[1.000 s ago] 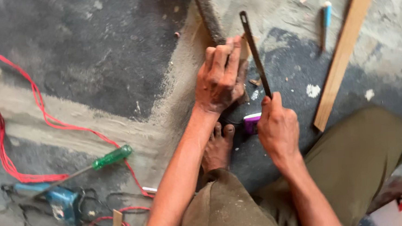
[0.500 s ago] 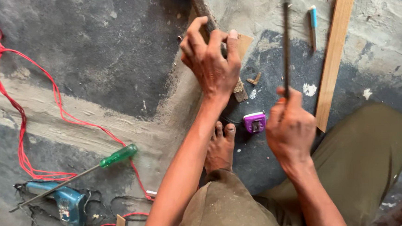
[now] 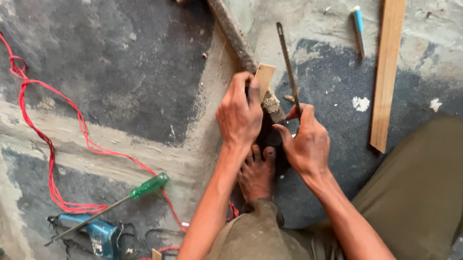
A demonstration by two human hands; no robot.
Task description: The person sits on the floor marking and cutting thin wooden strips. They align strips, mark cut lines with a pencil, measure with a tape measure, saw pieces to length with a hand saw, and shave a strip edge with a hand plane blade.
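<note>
Both hands are working at one spot on the floor: your left hand (image 3: 239, 115) is clamping a small wood piece (image 3: 264, 80), your right hand (image 3: 306, 141) is gripping a thin saw blade (image 3: 287, 65).

You are pinning the wood piece against the hammer handle (image 3: 235, 34) just beyond your bare foot (image 3: 257, 172), with the blade standing just right of it, so you seem to be lining up a cut; next calls for setting the blade's edge squarely on the wood. Compared with half a second ago, the blade is tilting leftward, nearer the wood, and your left fingers are curling lower. The long wood strip (image 3: 388, 61) is lying far right, the green-handled screwdriver (image 3: 119, 200) and blue drill (image 3: 100, 238) near left.
</note>
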